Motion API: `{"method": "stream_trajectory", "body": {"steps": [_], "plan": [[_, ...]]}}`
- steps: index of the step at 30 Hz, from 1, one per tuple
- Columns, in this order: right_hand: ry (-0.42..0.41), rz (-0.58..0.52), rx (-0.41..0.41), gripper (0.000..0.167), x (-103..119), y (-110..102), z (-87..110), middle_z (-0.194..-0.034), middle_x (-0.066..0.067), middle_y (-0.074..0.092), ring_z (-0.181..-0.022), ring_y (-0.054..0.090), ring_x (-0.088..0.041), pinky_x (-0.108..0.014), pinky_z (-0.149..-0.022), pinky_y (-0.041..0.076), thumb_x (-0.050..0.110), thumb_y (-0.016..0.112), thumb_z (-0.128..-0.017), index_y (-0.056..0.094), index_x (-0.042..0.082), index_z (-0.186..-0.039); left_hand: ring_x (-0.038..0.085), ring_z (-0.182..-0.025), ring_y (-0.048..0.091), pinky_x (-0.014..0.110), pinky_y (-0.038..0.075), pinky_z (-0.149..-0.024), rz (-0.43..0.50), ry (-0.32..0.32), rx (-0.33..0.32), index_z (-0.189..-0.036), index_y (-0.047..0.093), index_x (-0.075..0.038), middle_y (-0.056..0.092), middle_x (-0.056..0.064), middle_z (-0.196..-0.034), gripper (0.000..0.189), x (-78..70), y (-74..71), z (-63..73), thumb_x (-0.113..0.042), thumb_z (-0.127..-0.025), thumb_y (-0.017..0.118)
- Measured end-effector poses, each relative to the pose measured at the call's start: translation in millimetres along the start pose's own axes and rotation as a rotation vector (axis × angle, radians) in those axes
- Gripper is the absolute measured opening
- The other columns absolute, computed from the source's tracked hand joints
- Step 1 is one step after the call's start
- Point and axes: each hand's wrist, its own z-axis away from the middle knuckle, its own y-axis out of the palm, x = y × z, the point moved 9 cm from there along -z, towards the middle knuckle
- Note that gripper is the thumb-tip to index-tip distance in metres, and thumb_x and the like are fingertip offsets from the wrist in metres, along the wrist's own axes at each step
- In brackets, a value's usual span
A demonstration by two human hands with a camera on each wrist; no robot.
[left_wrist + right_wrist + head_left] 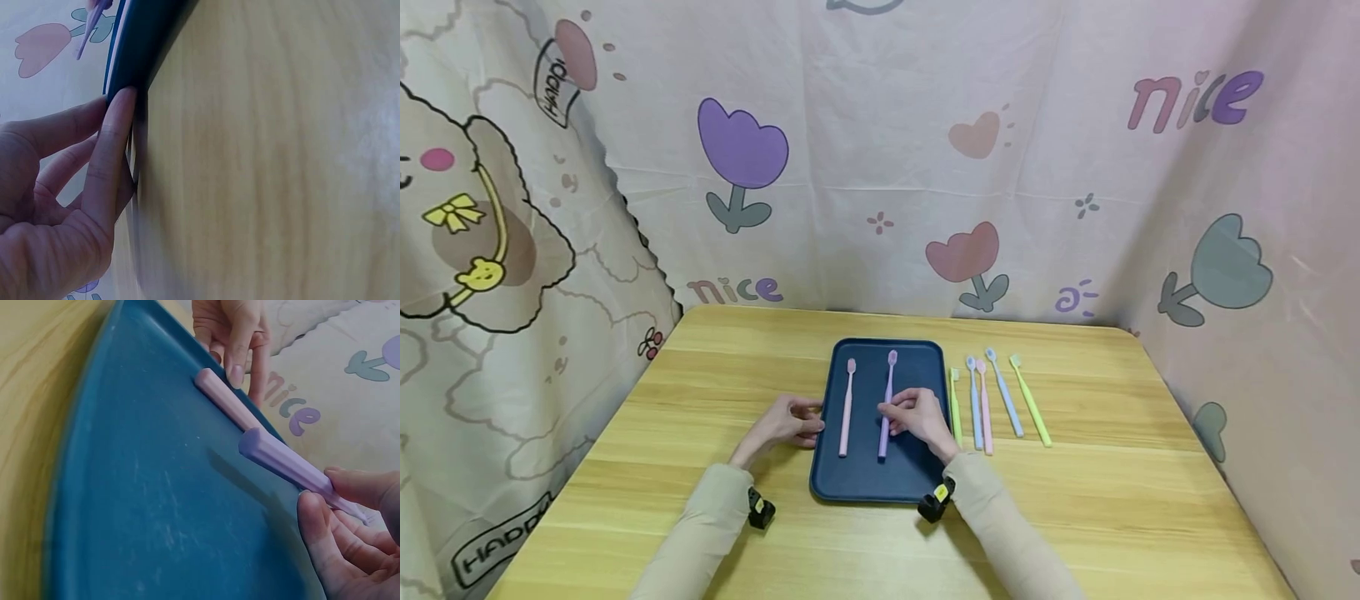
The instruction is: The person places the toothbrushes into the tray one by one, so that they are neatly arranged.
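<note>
A dark blue tray (pixel 865 483) lies on the wooden table, and my left hand (pixel 786 423) holds its left rim between thumb and fingers. My right hand (pixel 921 417) pinches a purple toothbrush (pixel 882 442) by the handle, head pointing to the far side. In the right wrist view, the purple toothbrush (pixel 284 459) hangs just above the tray, its shadow falling apart from it. To its left, a pink toothbrush (pixel 846 417) lies lengthwise on the tray. The right fingers hide part of the purple handle.
Right of the tray, several toothbrushes lie on the table: a green one (pixel 955 404) by the tray's edge, a blue one (pixel 976 408), a pink one (pixel 985 412), another blue one (pixel 1006 396) and another green one (pixel 1033 407). A patterned curtain (pixel 865 125) hangs behind the table.
</note>
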Motion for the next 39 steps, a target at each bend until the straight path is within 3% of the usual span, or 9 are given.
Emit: {"method": "stream_trajectory", "body": {"steps": [5, 10, 15, 29, 39], "plan": [[-0.031, 0.042, -0.006, 0.019, 2.4, 5.0, -2.4, -0.077, -0.015, 0.075, -0.055, 0.069, -0.014, -0.034, -0.057, 0.065, 0.011, 0.076, -0.089, 0.069, -0.006, -0.092, 0.013, -0.07, 0.071, 0.031, 0.066, -0.067, -0.003, -0.002, -0.007, -0.144, 0.046, 0.011, 0.069, 0.017, -0.097, 0.057, 1.5, -0.3, 0.0, 0.002, -0.092, 0.067], [-0.006, 0.089, -0.016, 0.02, 2.2, 9.9, -3.7, -0.078, -0.019, 0.075, -0.054, 0.068, -0.014, -0.033, -0.056, 0.064, 0.012, 0.077, -0.088, 0.07, -0.006, -0.093, 0.013, -0.07, 0.071, 0.031, 0.066, -0.067, -0.012, 0.0, -0.017, -0.144, 0.047, 0.01, 0.07, 0.017, -0.097, 0.056, 2.0, 0.0, -2.4, 0.002, -0.092, 0.067], [0.013, 0.136, -0.009, 0.017, -0.8, 17.5, -6.0, -0.072, -0.013, 0.074, -0.051, 0.066, -0.008, -0.028, -0.054, 0.063, 0.012, 0.077, -0.088, 0.07, -0.003, -0.092, 0.013, -0.069, 0.071, 0.031, 0.066, -0.066, -0.011, 0.013, -0.015, -0.143, 0.047, 0.01, 0.071, 0.017, -0.095, 0.056, 1.8, 0.0, -1.5, 0.003, -0.091, 0.067], [-0.008, 0.188, -0.047, 0.015, -0.6, 25.1, -10.5, -0.068, -0.011, 0.073, -0.047, 0.065, -0.008, -0.028, -0.05, 0.061, 0.012, 0.078, -0.087, 0.071, -0.002, -0.089, 0.014, -0.07, 0.071, 0.032, 0.066, -0.067, -0.016, 0.015, -0.018, -0.143, 0.047, 0.011, 0.07, 0.02, -0.098, 0.056, -1.7, -0.2, 2.1, 0.002, -0.091, 0.068], [-0.052, 0.157, 0.027, 0.024, 4.6, 26.3, -2.2, -0.074, -0.016, 0.075, -0.052, 0.069, -0.012, -0.03, -0.054, 0.063, 0.011, 0.077, -0.088, 0.069, -0.006, -0.102, 0.013, -0.07, 0.071, 0.031, 0.066, -0.067, -0.014, 0.007, -0.021, -0.144, 0.046, 0.011, 0.07, 0.019, -0.098, 0.057, -0.6, -0.4, 1.0, 0.002, -0.092, 0.068]]}}
